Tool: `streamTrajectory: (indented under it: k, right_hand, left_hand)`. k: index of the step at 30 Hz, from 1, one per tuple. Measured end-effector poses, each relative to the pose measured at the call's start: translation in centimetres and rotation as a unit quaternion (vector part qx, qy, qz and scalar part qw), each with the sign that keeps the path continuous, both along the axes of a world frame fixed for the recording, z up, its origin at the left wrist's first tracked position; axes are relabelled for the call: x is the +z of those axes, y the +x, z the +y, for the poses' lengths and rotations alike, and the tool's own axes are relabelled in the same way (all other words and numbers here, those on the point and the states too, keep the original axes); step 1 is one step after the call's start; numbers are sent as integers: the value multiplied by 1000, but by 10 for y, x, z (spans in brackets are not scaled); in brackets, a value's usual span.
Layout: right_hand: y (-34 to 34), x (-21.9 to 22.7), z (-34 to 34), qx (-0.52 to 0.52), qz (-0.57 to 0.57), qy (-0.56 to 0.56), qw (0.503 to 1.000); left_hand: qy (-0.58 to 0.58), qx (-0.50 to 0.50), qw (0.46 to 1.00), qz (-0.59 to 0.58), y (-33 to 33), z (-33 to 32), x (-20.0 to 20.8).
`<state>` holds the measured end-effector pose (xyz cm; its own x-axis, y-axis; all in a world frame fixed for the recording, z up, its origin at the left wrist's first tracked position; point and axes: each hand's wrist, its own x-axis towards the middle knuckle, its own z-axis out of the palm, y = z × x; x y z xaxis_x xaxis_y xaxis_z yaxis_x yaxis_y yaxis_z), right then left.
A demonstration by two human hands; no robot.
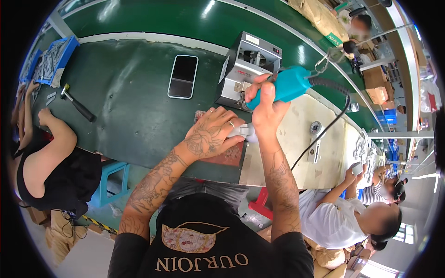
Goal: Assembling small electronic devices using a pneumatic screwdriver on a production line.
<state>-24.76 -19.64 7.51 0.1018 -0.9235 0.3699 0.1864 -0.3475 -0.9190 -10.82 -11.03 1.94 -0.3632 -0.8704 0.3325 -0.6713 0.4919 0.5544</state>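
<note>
My right hand is wrapped round a teal electric screwdriver with a black coiled cable. Its nose end is by the front of a grey and black screw feeder; fingers hide the exact tip. Lower down, my left hand presses its fingers and thumb about a small white plastic part at the bench surface. Part of that piece is hidden under the fingers. A reddish mat lies beneath my left hand.
A phone lies on the green bench mat. A hammer and blue bin of grey parts are at left, near a co-worker's arm. Another person in white sits at right. The screwdriver's cable crosses the pale board.
</note>
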Motion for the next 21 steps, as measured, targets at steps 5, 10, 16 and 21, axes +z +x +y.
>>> streamTrajectory:
  k: [5, 10, 16, 21]
  right_hand:
    - [-24, 10, 29, -2, -20, -29, 999]
    - [-33, 2, 38, 1, -12, -9, 1000]
    - [-31, 2, 37, 11, -22, -8, 1000]
    - [-31, -3, 36, 4, -14, -3, 1000]
  left_hand:
    - [-21, 14, 1000, 0, 2, -1, 3]
    - [-4, 9, 1000, 18, 1, -1, -1]
    - [9, 8, 1000, 13, 2, 0, 2]
    - [10, 7, 1000, 16, 1, -1, 3]
